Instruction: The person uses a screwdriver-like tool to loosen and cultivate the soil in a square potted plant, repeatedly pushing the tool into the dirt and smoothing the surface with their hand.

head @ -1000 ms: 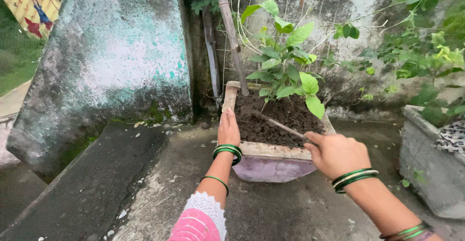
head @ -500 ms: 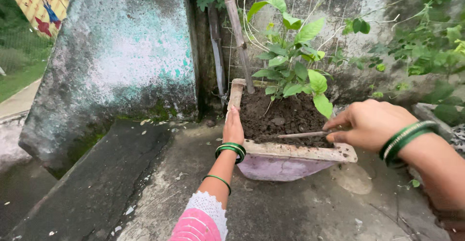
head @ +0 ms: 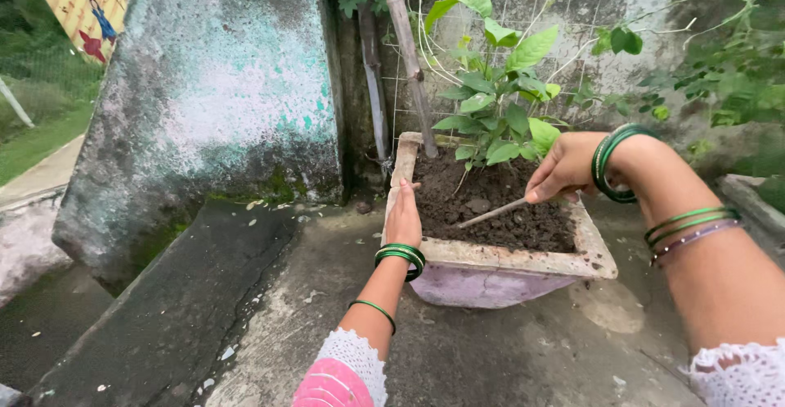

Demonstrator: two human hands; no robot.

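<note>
Left hand (head: 404,219) lies flat, arm stretched forward. Right hand (head: 564,168) reaches in from the right, wrist bent, fingers (head: 541,192) pinched together.

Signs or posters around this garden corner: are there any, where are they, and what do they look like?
Painted sign or poster: top left corner, behind the weathered wall, tilted and partly cut off; yellow ground with red and blue figures.
No packages, labels or screens show elsewhere; the planter bears none on the sides that show.
</note>
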